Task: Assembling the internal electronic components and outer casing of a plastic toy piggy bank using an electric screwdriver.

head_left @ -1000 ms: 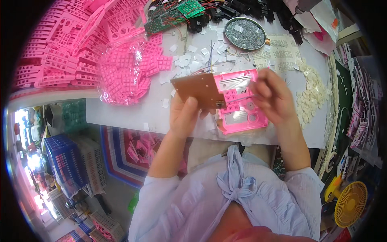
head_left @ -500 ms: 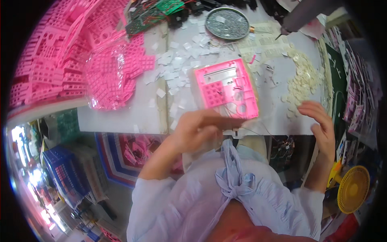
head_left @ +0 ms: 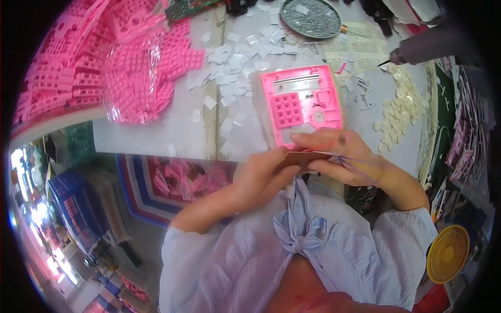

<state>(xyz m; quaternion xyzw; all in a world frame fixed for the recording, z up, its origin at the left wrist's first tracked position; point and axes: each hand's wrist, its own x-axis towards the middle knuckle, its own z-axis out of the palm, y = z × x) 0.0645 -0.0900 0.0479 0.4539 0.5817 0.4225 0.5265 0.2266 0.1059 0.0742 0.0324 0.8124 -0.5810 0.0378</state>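
I hold a small brown board point(head_left: 301, 158) between both hands just above the near edge of the counter point(head_left: 156, 136), my left hand point(head_left: 261, 180) closed on its lower left side and my right hand point(head_left: 336, 156) pinching its right end, each grip shut on it. The pink keypad housing point(head_left: 300, 104) lies face up just beyond my fingers, so I judge I am readying the board for fitting; next it needs squaring up against the housing with steady fingers

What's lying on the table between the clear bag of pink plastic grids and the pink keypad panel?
Scattered small white paper squares, seen in the head view.
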